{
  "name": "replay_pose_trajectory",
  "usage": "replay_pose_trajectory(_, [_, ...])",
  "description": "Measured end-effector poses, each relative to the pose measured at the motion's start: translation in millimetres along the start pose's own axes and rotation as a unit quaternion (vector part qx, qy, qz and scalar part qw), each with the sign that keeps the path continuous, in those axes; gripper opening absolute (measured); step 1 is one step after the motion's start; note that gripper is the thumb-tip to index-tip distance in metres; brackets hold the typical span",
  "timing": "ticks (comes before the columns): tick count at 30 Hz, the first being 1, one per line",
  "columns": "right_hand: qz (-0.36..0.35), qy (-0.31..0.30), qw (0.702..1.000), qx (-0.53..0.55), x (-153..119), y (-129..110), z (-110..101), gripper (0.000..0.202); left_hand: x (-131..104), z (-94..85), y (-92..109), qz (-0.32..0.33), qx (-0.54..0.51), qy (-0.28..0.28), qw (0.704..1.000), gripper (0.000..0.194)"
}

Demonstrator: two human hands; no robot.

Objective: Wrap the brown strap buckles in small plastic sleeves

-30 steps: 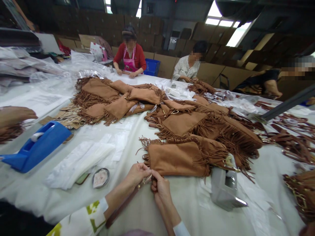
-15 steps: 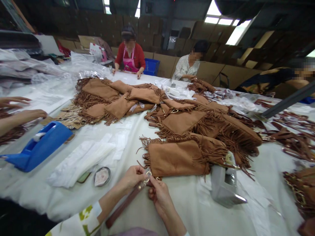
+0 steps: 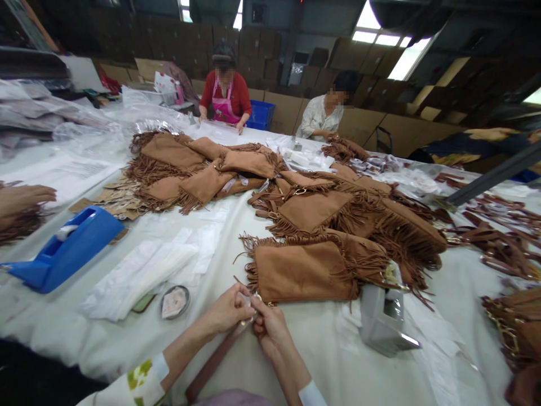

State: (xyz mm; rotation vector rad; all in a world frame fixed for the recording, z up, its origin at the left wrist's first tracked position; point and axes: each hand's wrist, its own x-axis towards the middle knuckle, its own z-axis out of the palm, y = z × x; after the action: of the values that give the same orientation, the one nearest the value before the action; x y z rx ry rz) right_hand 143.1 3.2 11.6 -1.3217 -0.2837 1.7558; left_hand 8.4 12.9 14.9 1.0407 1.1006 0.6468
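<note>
My left hand (image 3: 231, 309) and my right hand (image 3: 269, 327) meet at the front middle, fingers pinched around the metal-fitted end of a brown strap (image 3: 214, 363). A bit of clear film shows between the fingertips, partly hidden by them. The strap runs down toward my lap. Just beyond my hands lies a tan fringed bag (image 3: 302, 272), flat on the white cloth. A grey tape dispenser (image 3: 382, 324) stands to the right of my right hand. Left of my left hand is a small round dish (image 3: 175, 302).
Piled fringed bags (image 3: 321, 210) cover the middle. A blue tape dispenser (image 3: 71, 248) and white strips (image 3: 139, 276) lie at left, near another person's hand (image 3: 29, 198). Two people work across the table. A grey bar (image 3: 494, 175) slants at right, beside brown straps (image 3: 507, 239).
My fingers have closed nearer together over the strap's metal end, hiding more of it. At left, the other person's hands have drawn back, with one now in view.
</note>
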Motion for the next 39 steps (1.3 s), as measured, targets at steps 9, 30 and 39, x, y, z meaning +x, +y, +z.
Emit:
replay_pose_trajectory(9, [-0.057,-0.045,0.997,-0.015,16,-40,11,0.039,-20,8.2,-5,-0.089,-0.086,-0.038,0.992,0.058])
replay_pose_trajectory(30, [-0.027,-0.049,0.992,-0.116,10,2,-7,0.040,-7,5.0,-10,-0.046,-0.130,0.110,0.984,0.043])
replay_pose_trajectory(39, [-0.011,-0.043,0.989,-0.144,6,0,-1,0.043,2,2.4,-20,-0.001,-0.012,0.224,0.975,0.030])
